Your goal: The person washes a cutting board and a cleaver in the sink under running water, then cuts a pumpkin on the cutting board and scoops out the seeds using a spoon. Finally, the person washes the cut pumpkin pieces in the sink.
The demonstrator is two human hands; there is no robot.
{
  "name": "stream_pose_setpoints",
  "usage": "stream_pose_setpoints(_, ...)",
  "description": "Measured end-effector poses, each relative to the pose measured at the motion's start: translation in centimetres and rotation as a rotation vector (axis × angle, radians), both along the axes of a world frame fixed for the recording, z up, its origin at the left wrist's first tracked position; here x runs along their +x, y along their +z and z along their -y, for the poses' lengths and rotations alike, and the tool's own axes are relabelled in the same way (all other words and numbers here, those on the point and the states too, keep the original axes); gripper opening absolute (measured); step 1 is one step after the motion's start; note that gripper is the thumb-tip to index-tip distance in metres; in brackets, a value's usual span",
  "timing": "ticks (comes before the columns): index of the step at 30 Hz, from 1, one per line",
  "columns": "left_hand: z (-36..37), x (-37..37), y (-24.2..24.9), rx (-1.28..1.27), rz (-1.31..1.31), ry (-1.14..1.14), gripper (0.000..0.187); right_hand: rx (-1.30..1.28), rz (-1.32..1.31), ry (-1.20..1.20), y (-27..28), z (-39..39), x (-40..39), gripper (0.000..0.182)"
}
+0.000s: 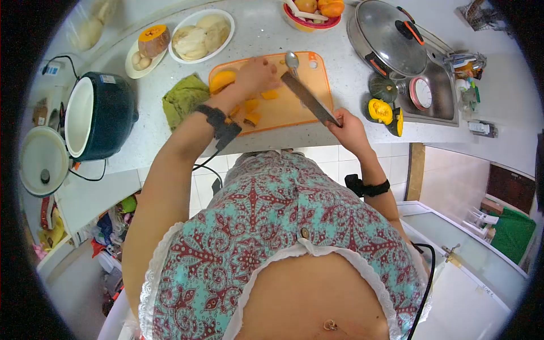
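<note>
My right hand (348,132) is closed round the handle of a kitchen knife (310,101). Its broad dark blade slants up and left across an orange-rimmed cutting board (303,113). Over the board's upper middle, my left hand (258,76) hovers with its fingers loosely apart and nothing visible in them. Several cut pumpkin pieces (251,118) lie below that hand, and a larger pumpkin wedge (222,81) is to its left. A metal spoon (291,60) rests at the board's top edge, near the blade's tip.
Left of the board are a green cloth (184,101), a white plate of pale slices (203,37) and a dark pot (107,116). To the right, cut green squash (379,111) sits by the sink (445,110), below a lidded pan (385,37). A red basket (310,24) stands behind.
</note>
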State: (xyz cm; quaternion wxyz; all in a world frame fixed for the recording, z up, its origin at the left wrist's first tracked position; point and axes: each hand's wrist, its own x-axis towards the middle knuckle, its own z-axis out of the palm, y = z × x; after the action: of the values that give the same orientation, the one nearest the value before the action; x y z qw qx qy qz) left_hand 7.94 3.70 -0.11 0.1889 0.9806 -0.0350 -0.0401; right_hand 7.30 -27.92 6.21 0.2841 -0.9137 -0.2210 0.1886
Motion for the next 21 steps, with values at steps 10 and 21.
stream_pose_setpoints(10,-1.2,-8.3,0.6,0.166,-0.091,-0.242,0.029,-0.012,-0.024,0.108,-2.3,-3.7,1.7,0.027)
stream_pose_setpoints(21,-7.6,-8.7,2.5,-0.007,0.035,0.426,0.050,-0.140,-0.004,0.092,-4.9,-8.1,2.1,0.030)
